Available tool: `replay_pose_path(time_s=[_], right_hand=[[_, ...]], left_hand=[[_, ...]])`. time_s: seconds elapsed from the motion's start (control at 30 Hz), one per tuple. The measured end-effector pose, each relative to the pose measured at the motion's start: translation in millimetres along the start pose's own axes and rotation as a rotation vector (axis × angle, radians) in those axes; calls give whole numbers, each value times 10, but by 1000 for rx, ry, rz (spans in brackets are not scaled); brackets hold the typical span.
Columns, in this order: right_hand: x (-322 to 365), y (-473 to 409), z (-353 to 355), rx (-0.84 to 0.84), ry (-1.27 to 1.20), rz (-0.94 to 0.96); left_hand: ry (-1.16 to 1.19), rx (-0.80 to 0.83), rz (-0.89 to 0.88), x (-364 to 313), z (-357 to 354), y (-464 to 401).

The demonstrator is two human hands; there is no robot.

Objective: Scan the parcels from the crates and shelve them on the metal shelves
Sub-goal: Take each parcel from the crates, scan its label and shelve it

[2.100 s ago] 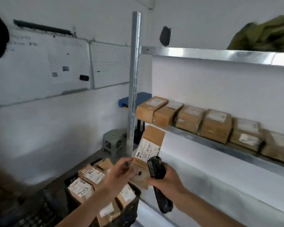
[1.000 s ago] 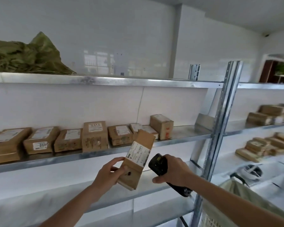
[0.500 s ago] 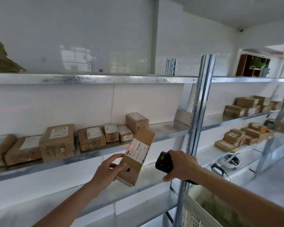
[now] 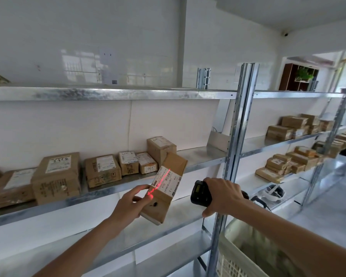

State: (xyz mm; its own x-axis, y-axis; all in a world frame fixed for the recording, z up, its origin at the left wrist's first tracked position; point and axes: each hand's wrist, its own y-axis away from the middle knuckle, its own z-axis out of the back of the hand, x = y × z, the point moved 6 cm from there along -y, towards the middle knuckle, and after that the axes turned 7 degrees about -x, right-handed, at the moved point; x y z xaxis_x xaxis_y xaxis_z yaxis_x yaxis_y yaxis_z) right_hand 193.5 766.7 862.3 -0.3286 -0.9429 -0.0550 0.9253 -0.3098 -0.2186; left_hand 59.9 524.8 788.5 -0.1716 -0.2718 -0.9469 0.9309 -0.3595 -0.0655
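The red scan line that was only a dot on the label half a second ago now runs across the parcel [image 4: 164, 188], so the scan's probably registering. Left hand [image 4: 130, 204] clamps the parcel just below the row of shelved boxes [image 4: 103, 170]. Right hand [image 4: 224, 196], right of the parcel, grips the barcode scanner [image 4: 200, 193]; shelving looks next.

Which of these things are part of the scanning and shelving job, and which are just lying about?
Part of the job:
- held parcel, in the left hand
- scanner, in the right hand
- shelved parcels
- metal shelf

Just lying about:
- white helmet on a lower shelf
- paper bag
- potted plant
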Motion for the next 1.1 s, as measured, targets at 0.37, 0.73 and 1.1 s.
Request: replay_pose_path(time_s=[0.37,0.73,1.1], right_hand=[[-16,-158,-11,15,31,-8],[-72,-339,-182,50,-164,-51],[-324,-808,-665,-73,-536,-4]], left_hand=[[-2,44,5,-34,-70,-181],[110,62,55,-24,-241,-471],[222,94,160,-158,-1151,-971]])
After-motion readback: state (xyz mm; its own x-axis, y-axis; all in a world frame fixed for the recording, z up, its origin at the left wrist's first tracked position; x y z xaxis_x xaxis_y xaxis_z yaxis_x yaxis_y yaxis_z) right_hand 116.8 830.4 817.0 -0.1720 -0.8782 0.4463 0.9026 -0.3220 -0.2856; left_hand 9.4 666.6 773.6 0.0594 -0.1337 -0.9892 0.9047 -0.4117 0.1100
